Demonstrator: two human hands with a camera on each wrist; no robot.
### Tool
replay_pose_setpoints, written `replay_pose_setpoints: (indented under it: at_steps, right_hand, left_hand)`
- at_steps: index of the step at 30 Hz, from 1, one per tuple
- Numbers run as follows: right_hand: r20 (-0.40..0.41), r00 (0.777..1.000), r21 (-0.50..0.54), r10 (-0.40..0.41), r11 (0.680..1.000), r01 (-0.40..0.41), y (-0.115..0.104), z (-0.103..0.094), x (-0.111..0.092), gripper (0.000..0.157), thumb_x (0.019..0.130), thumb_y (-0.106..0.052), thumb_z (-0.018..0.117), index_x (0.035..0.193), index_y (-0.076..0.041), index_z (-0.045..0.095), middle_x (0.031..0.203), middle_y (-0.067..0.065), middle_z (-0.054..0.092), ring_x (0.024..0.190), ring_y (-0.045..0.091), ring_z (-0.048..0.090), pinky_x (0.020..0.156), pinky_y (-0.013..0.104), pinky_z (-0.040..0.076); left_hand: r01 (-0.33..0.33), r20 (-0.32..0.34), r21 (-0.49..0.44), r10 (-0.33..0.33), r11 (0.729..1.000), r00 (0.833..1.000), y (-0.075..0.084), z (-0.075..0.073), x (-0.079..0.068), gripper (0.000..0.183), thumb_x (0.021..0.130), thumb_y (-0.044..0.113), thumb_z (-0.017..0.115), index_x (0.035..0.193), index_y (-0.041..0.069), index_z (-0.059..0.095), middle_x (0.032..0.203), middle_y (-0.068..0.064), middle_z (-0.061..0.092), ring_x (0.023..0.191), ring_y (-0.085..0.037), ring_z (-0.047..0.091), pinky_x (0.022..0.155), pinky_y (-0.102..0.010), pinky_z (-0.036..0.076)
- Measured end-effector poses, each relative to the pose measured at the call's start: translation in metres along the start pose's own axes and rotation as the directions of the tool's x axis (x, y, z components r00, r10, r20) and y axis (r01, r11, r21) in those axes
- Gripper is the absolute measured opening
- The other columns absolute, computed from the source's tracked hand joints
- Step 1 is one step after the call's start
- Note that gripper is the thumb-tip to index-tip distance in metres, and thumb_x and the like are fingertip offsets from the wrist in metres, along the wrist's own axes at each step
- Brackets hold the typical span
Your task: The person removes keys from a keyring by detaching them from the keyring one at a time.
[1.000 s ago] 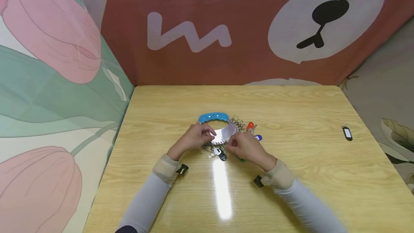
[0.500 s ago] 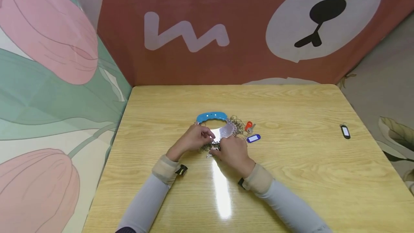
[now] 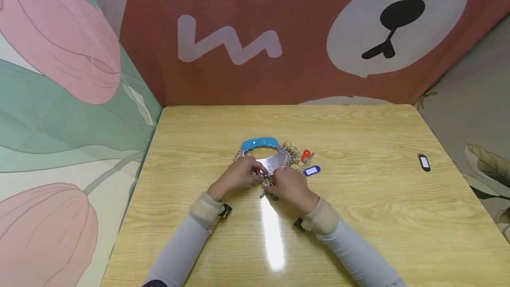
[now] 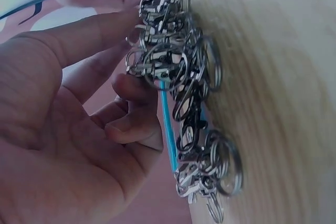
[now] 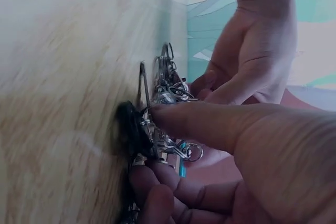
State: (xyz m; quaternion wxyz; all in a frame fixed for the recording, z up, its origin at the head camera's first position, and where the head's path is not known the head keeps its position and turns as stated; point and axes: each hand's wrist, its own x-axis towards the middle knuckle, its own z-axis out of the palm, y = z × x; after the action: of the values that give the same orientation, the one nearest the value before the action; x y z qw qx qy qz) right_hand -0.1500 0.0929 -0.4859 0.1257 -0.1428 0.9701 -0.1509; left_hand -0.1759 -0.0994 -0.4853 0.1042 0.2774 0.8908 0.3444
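Observation:
A metal key holder with a blue handle lies on the table. Small metal clips with split rings hang all along its rim. My left hand is at the holder's near edge, thumb and forefinger pinching among the clips; the exact contact is partly hidden. Close beside it, my right hand pinches a key at the near rim between thumb and curled fingers. A black key tag hangs with that key, beside the thumb tip.
A red tag with a key and a blue tag lie right of the holder. Far right on the wooden table is a black tag with a white label. Printed cloth hangs behind and at the left.
My right hand has moved left along the near rim to the key with the black tag, uncovering the blue tag. My left hand stays near the same spot.

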Motion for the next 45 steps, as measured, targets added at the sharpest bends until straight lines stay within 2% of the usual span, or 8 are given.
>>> replay_pose_setpoints:
  at_steps: [5,9,14,24,34,38,42,45]
  right_hand:
    - [0.003,1.000,0.091,-0.031,0.995,0.031,0.000,-0.004,0.000,0.038,0.084,-0.034,0.088,0.060,-0.021,0.062,0.056,-0.008,0.055,0.054,0.013,0.050,0.047,0.030,0.039]
    - [-0.053,0.997,0.142,-0.062,0.988,0.069,0.001,-0.007,0.000,0.026,0.082,-0.026,0.090,0.069,-0.019,0.069,0.063,-0.008,0.063,0.059,0.013,0.055,0.051,0.030,0.044]
    - [-0.143,0.987,0.130,-0.077,0.987,0.096,0.002,-0.011,-0.002,0.020,0.080,-0.023,0.090,0.075,-0.019,0.072,0.068,-0.008,0.069,0.061,0.011,0.058,0.051,0.030,0.045]
    - [-0.314,0.937,0.222,-0.152,0.948,0.228,0.007,-0.019,0.002,0.016,0.084,-0.012,0.088,0.085,-0.013,0.072,0.076,-0.001,0.073,0.062,0.009,0.062,0.054,0.024,0.050]
    - [-0.311,0.936,0.322,-0.164,0.909,0.266,0.009,-0.018,0.007,0.013,0.088,-0.008,0.084,0.091,-0.008,0.071,0.081,0.003,0.076,0.068,0.013,0.068,0.064,0.031,0.056]
    - [-0.303,0.934,0.327,-0.189,0.900,0.288,0.010,-0.017,0.008,0.011,0.089,-0.005,0.081,0.097,-0.005,0.075,0.092,0.008,0.078,0.073,0.018,0.073,0.068,0.033,0.061]
    - [-0.279,0.935,0.322,-0.222,0.895,0.308,0.013,-0.017,0.009,0.010,0.088,-0.002,0.081,0.096,-0.005,0.076,0.097,0.009,0.077,0.072,0.015,0.071,0.064,0.026,0.059]
    - [-0.252,0.940,0.324,-0.231,0.895,0.307,0.014,-0.018,0.009,0.010,0.085,0.000,0.081,0.089,-0.006,0.074,0.088,0.006,0.073,0.067,0.011,0.065,0.058,0.022,0.055]
  left_hand:
    - [-0.036,-0.024,0.053,0.037,0.998,0.999,0.001,0.003,-0.001,0.017,0.089,0.008,0.083,0.105,0.014,0.084,0.094,0.002,0.077,0.089,-0.016,0.064,0.086,-0.032,0.050]
    - [-0.038,-0.030,0.064,0.040,0.997,0.999,0.001,0.004,0.000,0.017,0.089,0.009,0.082,0.104,0.016,0.084,0.091,0.004,0.076,0.089,-0.014,0.066,0.087,-0.033,0.051]
    - [-0.036,-0.036,0.059,0.039,0.998,0.999,0.003,0.004,0.000,0.014,0.090,0.008,0.081,0.102,0.015,0.083,0.089,0.003,0.075,0.090,-0.017,0.067,0.087,-0.033,0.052]
    - [0.029,-0.046,0.036,-0.027,0.999,0.999,0.003,0.005,0.002,0.012,0.093,0.007,0.079,0.105,0.010,0.080,0.090,0.001,0.072,0.087,-0.015,0.064,0.083,-0.032,0.053]
    - [0.016,-0.075,0.028,-0.014,0.999,0.997,0.001,0.006,0.003,0.007,0.097,0.008,0.076,0.102,0.006,0.080,0.097,-0.004,0.076,0.092,-0.019,0.068,0.089,-0.037,0.056]
    - [0.013,-0.087,0.019,-0.012,1.000,0.996,0.001,0.006,0.003,0.007,0.098,0.008,0.075,0.102,0.007,0.080,0.099,-0.005,0.078,0.094,-0.020,0.071,0.091,-0.039,0.057]
    - [0.036,-0.100,0.009,-0.035,0.999,0.994,0.002,0.006,0.002,0.008,0.098,0.008,0.075,0.103,0.008,0.081,0.100,-0.005,0.079,0.090,-0.018,0.071,0.087,-0.037,0.058]
    - [0.042,-0.113,0.002,-0.041,0.999,0.993,0.002,0.005,0.002,0.008,0.098,0.008,0.075,0.102,0.008,0.081,0.098,-0.004,0.079,0.084,-0.015,0.070,0.082,-0.034,0.057]
